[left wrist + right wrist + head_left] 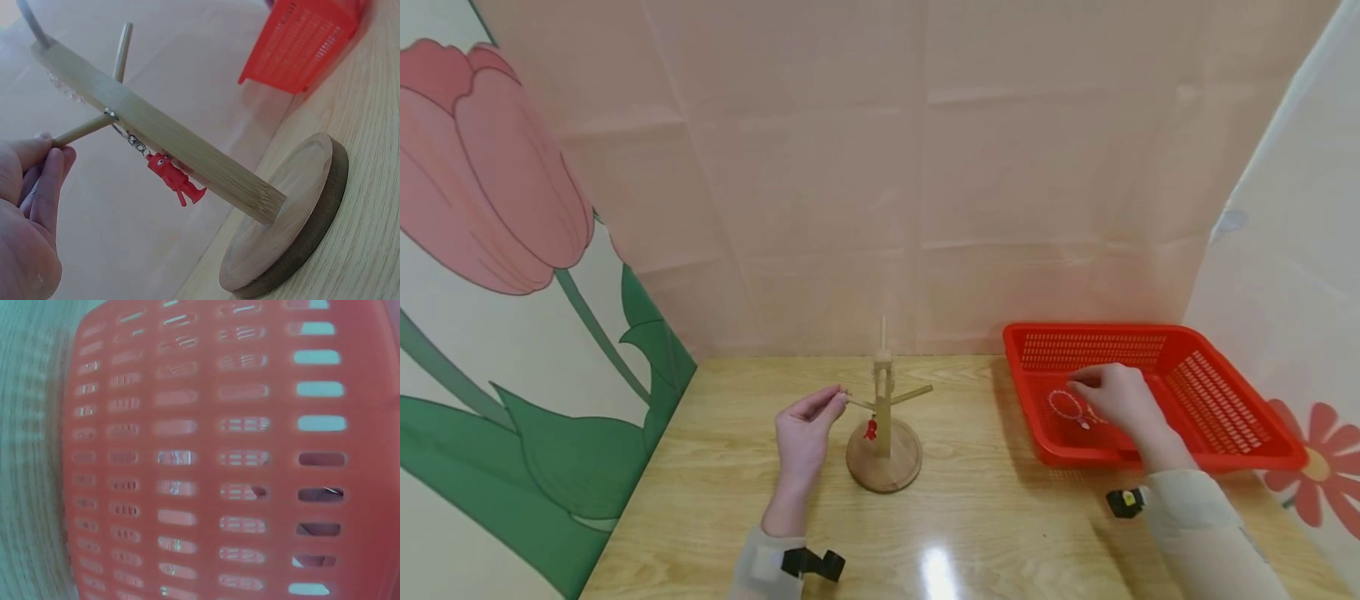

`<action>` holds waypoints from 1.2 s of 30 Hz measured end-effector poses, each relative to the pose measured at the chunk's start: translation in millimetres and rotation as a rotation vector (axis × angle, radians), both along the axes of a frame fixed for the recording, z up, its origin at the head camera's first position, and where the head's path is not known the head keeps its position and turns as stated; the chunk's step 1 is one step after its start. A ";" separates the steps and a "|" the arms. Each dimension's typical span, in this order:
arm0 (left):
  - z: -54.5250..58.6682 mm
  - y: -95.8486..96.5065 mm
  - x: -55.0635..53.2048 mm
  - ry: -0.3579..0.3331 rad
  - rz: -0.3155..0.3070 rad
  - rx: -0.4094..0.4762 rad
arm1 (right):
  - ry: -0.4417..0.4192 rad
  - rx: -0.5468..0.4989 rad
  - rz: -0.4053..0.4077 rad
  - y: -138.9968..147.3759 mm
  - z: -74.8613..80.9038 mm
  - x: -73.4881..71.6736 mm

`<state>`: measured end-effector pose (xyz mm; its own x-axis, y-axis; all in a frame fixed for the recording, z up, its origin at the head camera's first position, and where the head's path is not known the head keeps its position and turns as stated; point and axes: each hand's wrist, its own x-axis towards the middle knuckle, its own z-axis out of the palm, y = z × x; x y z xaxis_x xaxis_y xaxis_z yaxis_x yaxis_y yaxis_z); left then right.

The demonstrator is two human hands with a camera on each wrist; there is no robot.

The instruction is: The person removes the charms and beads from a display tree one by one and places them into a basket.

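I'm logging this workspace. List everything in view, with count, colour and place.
Stand: one, light wood, table centre
Pegs: three visible, wooden, on stand
Charm: one, red, hanging from left peg
Beads: several, clear, by upper post
Basket: one, red, table's right
Bracelet: one visible, pinkish, in basket
Table: one, light wood, underneath
Backdrop: one, pinkish-beige, behind
Tulip print: one, pink-green, left
Flower print: one, red, right
Cameras: two, black, at wrists
Sleeves: two, pale, forearms
Left hand: one, bare, pinching peg
Right hand: one, bare, over basket
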<state>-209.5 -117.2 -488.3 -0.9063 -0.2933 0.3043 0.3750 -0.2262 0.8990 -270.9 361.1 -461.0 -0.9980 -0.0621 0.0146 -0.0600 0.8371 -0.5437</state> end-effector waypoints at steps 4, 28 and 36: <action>0.2 0.5 -0.2 0.002 -0.003 0.007 | 0.017 -0.002 0.012 -1.9 0.3 1.6; -0.7 1.4 -2.1 -0.009 -0.005 0.041 | 0.094 -0.025 0.025 -21.4 10.5 8.4; 0.1 1.8 -1.4 -0.014 0.000 0.040 | 0.073 -0.060 0.007 -26.3 10.3 11.1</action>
